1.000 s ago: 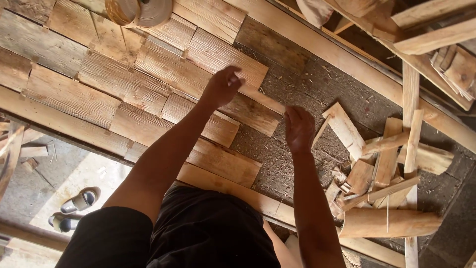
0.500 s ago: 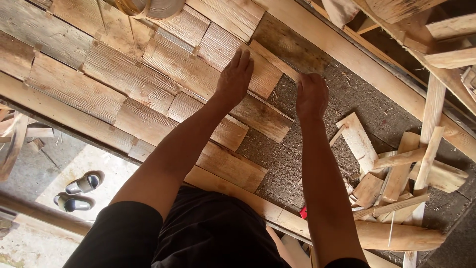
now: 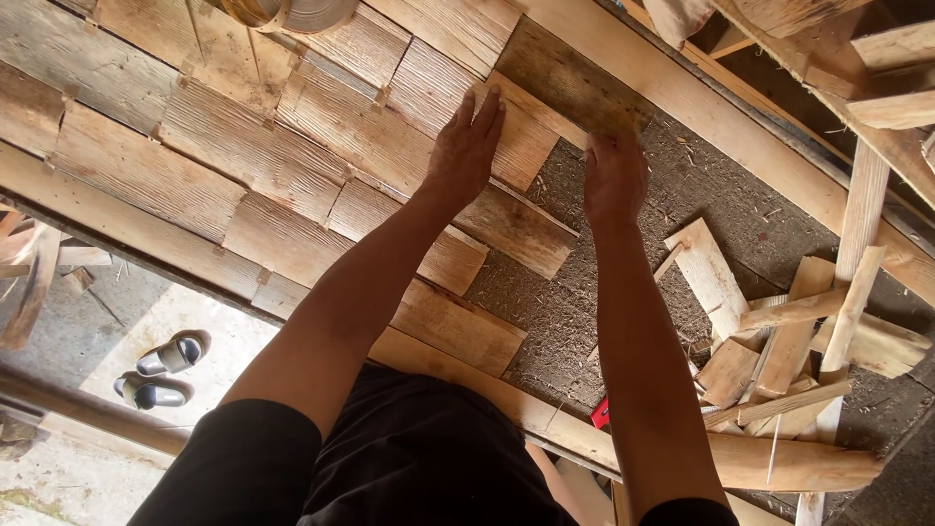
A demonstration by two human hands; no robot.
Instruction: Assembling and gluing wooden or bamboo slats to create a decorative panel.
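Shingled roof slope (image 3: 175, 175), overlapping rows, dark felt (image 3: 584, 292) bare at right. Since half second ago both hands shifted up-slope; darker weathered shingle (image 3: 570, 83) now reached at top of open course, so placing judged under way. Shingle long axis diagonal, upper-left to lower-right, along course. Left hand (image 3: 467, 146) laid flat, fingers spread, on neighbouring pale shingle (image 3: 516, 136). Right hand (image 3: 614, 175) fingers curled onto dark shingle's lower edge; grip depth cannot be told. Loose offcuts (image 3: 779, 341) piled right.

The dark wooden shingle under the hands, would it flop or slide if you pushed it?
The dark wooden shingle looks flat and straight-edged, so it is probably stiff, not floppy. It seems thin, so likely light and perhaps easy to split along its grain. With the left hand and right hand pressing by it, it would probably slide, not roll.
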